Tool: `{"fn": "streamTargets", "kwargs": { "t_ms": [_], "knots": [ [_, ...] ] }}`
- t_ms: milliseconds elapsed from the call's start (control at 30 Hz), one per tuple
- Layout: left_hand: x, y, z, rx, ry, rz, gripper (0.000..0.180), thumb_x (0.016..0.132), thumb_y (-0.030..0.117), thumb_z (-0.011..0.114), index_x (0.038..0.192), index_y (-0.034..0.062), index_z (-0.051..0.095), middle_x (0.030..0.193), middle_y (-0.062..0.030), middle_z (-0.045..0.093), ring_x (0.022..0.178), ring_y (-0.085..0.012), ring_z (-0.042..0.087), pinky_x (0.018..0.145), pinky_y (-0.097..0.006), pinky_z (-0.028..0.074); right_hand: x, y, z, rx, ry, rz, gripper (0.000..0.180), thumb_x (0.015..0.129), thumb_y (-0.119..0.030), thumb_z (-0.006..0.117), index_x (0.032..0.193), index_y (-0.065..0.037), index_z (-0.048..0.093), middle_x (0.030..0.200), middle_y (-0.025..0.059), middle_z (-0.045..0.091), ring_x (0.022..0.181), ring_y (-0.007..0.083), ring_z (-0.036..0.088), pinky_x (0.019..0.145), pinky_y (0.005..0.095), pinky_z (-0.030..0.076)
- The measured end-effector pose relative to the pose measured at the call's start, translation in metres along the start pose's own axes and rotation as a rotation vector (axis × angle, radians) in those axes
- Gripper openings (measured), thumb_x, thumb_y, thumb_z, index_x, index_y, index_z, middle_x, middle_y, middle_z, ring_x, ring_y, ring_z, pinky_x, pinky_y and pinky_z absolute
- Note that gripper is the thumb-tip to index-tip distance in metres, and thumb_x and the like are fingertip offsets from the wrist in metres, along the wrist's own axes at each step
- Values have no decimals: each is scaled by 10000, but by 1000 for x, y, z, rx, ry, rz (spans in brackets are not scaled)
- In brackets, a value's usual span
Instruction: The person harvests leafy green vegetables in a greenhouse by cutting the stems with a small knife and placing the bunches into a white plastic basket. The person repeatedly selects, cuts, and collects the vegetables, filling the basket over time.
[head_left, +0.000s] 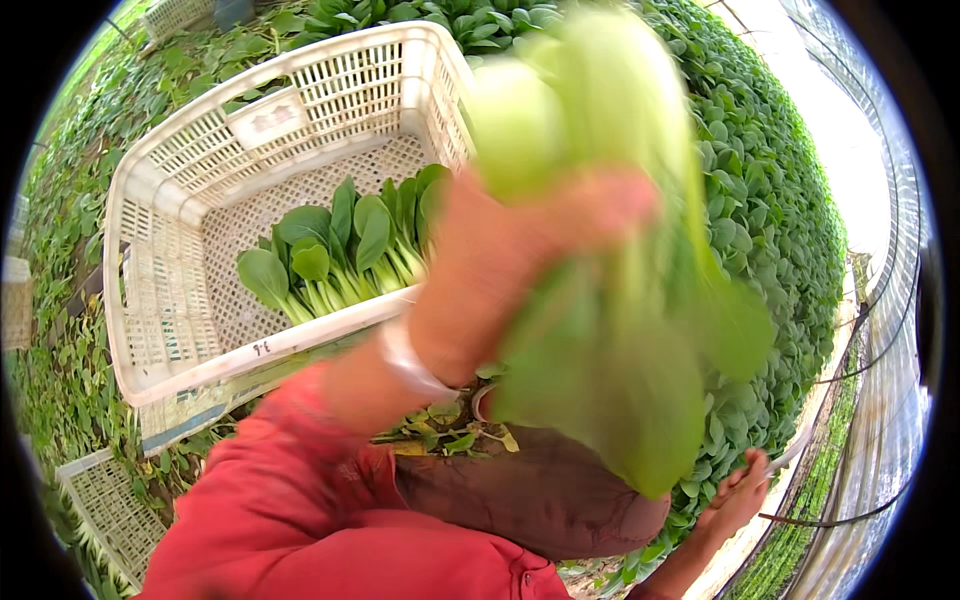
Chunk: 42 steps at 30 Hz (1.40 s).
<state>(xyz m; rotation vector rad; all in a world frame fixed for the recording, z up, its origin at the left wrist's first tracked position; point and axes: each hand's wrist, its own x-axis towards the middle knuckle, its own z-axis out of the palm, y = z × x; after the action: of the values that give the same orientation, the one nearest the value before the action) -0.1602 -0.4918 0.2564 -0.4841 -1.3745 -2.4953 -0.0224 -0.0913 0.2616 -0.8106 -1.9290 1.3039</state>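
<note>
1. Your left hand (500, 270) is wrapped around a blurred head of bok choy (600, 250), gripping near the pale stalk base with the leaves hanging down, close to the camera.
2. Your right hand (735, 495) sits low at the right edge by the planted bed (780, 200); I cannot tell whether it is closed on anything.
3. Keep your grip on the firm stalks, not the leaves, which would likely bruise.
4. The white lattice crate (160, 200) stands to your left, holding a row of greens (340, 250) with the stalk ends facing you.
5. If this head joins them, lay it snug against that row, same way round.
</note>
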Motion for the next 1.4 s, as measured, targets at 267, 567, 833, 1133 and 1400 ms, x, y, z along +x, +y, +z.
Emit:
{"fn": "streamTargets", "kwargs": {
  "t_ms": [267, 567, 833, 1133, 1400],
  "knots": [
    [25, 166, -186, 1085, 213, 103, 518, 852, 130, 724, 1337, 63, 554, 1254, -116, 650, 1071, -253, 670, 906, -364, 560, -13, 119, -64, -204, 12, 233, 243, 938, -282, 649, 912, -40, 631, 695, -15, 536, 485, 35, 382, 392, 219, 276],
    [-64, 121, -295, 1863, -1178, 247, 780, 769, 88, 752, 1458, 156, 395, 1231, -89, 617, 1015, -240, 612, 920, -389, 492, -31, 163, -119, -329, -52, 164, 317, 915, -299, 653, 1036, -7, 639, 885, 76, 669, 617, 138, 533, 570, 292, 439],
    [-86, 31, -330, 1307, -1601, 268, 525, 845, 41, 525, 1364, 73, 451, 1224, -93, 587, 1004, -315, 588, 933, -425, 492, -55, 192, -146, -388, -85, 118, 381, 907, -374, 622, 1045, -20, 659, 799, 130, 664, 614, 248, 584, 550, 400, 463],
    [-105, -56, -385, 1260, -1596, 253, 616, 921, 75, 478, 1507, 151, 302, 1480, -86, 464, 1309, -331, 503, 953, -416, 490, -53, 193, -181, -655, -79, 408, 379, 900, -368, 632, 1049, -21, 657, 794, 124, 660, 598, 233, 570, 534, 387, 454],
    [-107, -33, -347, 1584, -1507, 249, 652, 878, 76, 537, 1493, 146, 330, 1587, -52, 308, 1464, -262, 290, 1225, -506, 182, -56, 188, -200, -736, -86, 489, 377, 893, -363, 640, 1053, -22, 655, 789, 119, 656, 584, 219, 558, 519, 375, 447]
  ]
}}
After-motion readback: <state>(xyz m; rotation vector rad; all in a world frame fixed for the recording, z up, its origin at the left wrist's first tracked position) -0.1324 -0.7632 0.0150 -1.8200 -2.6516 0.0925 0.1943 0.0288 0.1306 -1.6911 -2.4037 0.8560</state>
